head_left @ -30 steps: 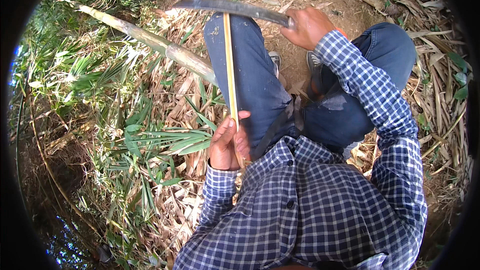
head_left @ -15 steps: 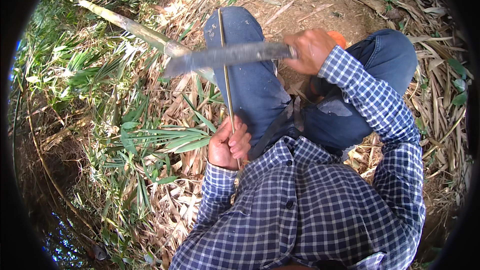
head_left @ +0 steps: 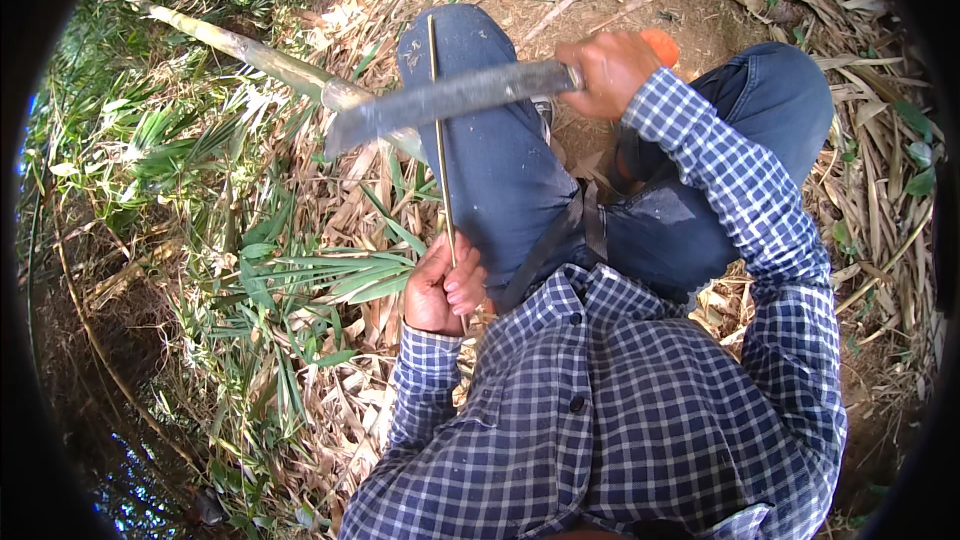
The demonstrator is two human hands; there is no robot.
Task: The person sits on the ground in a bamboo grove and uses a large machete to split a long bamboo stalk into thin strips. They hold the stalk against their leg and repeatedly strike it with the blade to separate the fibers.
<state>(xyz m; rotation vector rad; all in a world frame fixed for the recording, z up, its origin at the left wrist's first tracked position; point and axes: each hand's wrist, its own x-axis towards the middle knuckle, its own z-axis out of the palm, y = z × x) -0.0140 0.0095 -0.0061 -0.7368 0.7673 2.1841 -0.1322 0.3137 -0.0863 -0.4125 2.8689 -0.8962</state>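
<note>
My right hand [head_left: 612, 73] is closed round the orange handle of a machete [head_left: 455, 100]. Its broad grey blade points left and lies across a thin stick [head_left: 441, 175], over my left thigh; whether the edge touches the stick I cannot tell. The stick runs lengthwise along the thigh, its far end close to the knee. Near its lower end, my left hand [head_left: 445, 285] grips the stick with fingers curled round it. A short piece of the stick shows below that hand.
A thick bamboo pole [head_left: 240, 48] slants in from the upper left and passes behind my left leg [head_left: 480, 180]. Green leaves [head_left: 340, 275] spread left of my left hand. Dry bamboo leaves [head_left: 875, 180] cover the ground at the right, and bare brown soil [head_left: 690, 25] lies beyond my knees.
The machete and my right hand have shifted slightly up and left, and the blade now slants more. My left hand and the stick have moved a little left. Both hands keep their grip.
</note>
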